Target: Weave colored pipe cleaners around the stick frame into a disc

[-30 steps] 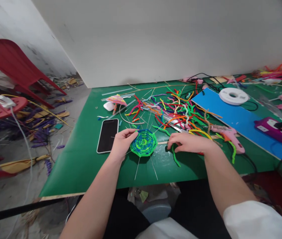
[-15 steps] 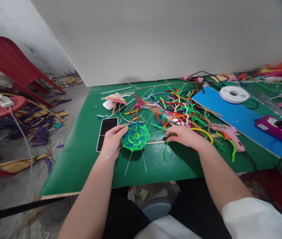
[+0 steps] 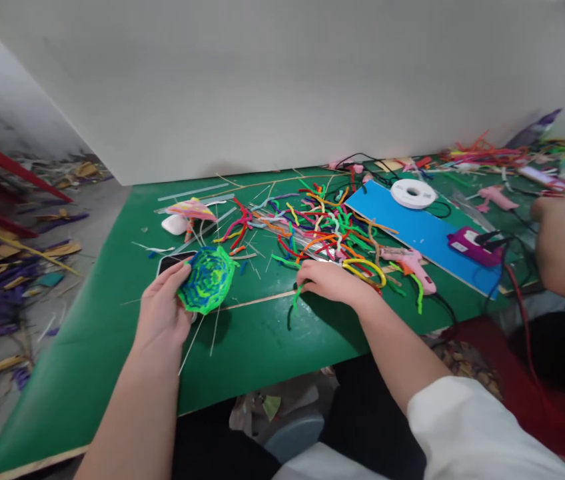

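Observation:
My left hand [image 3: 165,303] pinches the rim of a round blue-and-green woven pipe-cleaner disc [image 3: 207,280] with thin wire spokes sticking out. The disc is tilted above the table, partly over a phone [image 3: 168,262]. My right hand [image 3: 330,283] is low over the table, its fingers closed on a short green pipe cleaner [image 3: 293,307] that hangs below the fingertips; the fingertips are partly hidden. A thin wooden stick [image 3: 262,299] stretches between the disc and my right hand. Behind that hand lies a heap of coloured pipe cleaners [image 3: 322,223].
A small pink-and-yellow umbrella shape [image 3: 197,210] lies beside a white case [image 3: 176,225]. To the right are a pink glue gun [image 3: 410,263], a blue board [image 3: 387,213], a white spool [image 3: 413,193] and a purple power strip [image 3: 475,245]. Another person's hand [image 3: 555,205] is at far right.
The view has turned to the right, bringing another person's arm in. My hands are farther apart, and the disc has tilted. The right hand stays at the green pipe cleaner.

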The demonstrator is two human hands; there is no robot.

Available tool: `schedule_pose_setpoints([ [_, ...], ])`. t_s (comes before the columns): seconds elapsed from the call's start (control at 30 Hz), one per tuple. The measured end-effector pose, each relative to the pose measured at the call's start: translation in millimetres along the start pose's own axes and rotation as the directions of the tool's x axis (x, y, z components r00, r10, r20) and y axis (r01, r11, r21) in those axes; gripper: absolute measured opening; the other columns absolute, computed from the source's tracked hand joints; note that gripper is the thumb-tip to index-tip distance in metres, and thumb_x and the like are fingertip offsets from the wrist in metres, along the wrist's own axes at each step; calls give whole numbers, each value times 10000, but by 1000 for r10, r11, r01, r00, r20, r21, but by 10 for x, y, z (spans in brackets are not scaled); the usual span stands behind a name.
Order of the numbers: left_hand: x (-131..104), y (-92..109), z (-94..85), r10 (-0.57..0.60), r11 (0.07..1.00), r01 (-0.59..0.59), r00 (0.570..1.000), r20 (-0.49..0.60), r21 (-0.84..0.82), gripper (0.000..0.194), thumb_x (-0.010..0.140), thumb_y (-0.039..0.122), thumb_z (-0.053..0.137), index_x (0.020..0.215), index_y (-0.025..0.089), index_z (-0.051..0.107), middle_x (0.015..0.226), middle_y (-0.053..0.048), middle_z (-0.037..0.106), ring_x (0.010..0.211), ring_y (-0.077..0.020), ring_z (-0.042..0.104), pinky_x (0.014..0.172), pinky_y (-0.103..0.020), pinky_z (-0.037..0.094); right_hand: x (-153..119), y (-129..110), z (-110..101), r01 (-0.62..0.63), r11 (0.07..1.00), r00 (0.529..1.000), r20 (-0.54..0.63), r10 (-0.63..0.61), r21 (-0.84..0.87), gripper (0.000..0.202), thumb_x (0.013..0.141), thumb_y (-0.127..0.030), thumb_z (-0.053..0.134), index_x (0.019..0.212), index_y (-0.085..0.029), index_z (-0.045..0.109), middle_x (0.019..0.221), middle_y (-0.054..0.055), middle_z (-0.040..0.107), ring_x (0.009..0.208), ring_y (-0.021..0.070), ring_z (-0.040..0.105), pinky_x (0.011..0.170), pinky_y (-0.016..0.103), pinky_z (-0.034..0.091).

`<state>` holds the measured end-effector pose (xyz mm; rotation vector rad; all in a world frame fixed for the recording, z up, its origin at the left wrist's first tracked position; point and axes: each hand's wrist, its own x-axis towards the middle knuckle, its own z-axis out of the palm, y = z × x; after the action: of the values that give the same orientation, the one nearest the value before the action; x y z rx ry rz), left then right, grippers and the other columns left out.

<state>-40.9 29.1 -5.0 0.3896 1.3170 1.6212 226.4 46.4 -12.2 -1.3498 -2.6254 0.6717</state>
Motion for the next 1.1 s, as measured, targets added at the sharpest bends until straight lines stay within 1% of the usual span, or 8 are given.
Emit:
schedule_pose_setpoints([
  [0.1,-11,-8,25,-18,999,19,1000,-3,28,189,602,28,640,762,128,660,689,3,686,578,-106,623,607,-248,540,69,-22,-25,-26,998,974,-224,38,58,133,796,-247,543,825,-177,652,828,28,593,821,130,547,710,229,396],
  [0.2,-2,-35,42,-21,999,22,1000,-9,45,200,601,24,633,771,126,663,654,3,681,555,-107,622,623,-268,550,145,50,-8,-162,975,855,-471,217,155,226,806,-292,527,950,-160,639,895,56,594,859,149,555,771,264,415],
  [0.27,7,-61,51,-19,998,20,1000,-17,59,203,601,25,631,773,127,665,644,2,679,548,-111,624,592,-260,553,185,117,36,-209,953,779,-551,298,219,349,793,-248,539,1128,-152,552,1072,89,548,895,155,557,782,271,432],
  [0.33,12,-86,57,-20,996,21,1000,-17,85,213,601,28,632,784,131,668,649,0,680,540,-114,624,545,-244,549,206,155,85,-203,952,754,-583,302,230,469,795,-176,512,1256,-146,430,1237,112,452,975,159,540,812,268,434],
  [0.5,5,-116,54,-28,990,28,1000,-4,135,226,602,35,640,797,143,674,672,2,685,523,-115,621,475,-217,536,191,51,145,-157,980,789,-582,197,120,323,869,-169,352,1134,-193,536,1132,52,537,1044,127,506,856,230,406],
  [0.73,-13,-146,64,-35,989,30,999,29,146,206,611,29,631,776,145,676,649,9,680,519,-107,619,483,-199,537,153,9,194,-304,943,920,-298,254,-136,232,748,-409,578,845,-203,623,867,42,600,826,175,569,593,238,396],
  [0.87,-41,-166,89,-44,983,35,998,48,180,194,607,41,642,759,155,676,633,8,683,505,-105,616,528,-209,543,177,-6,210,-287,948,926,-294,238,-136,153,793,-336,533,781,-211,620,773,23,622,815,163,562,587,230,362],
  [1.1,-112,-144,90,-116,958,69,981,154,280,219,562,107,693,771,173,687,682,2,701,525,-131,623,506,-207,532,94,41,10,-181,983,937,-296,183,33,284,816,-470,444,824,-265,640,771,-11,660,756,138,579,587,222,347],
])
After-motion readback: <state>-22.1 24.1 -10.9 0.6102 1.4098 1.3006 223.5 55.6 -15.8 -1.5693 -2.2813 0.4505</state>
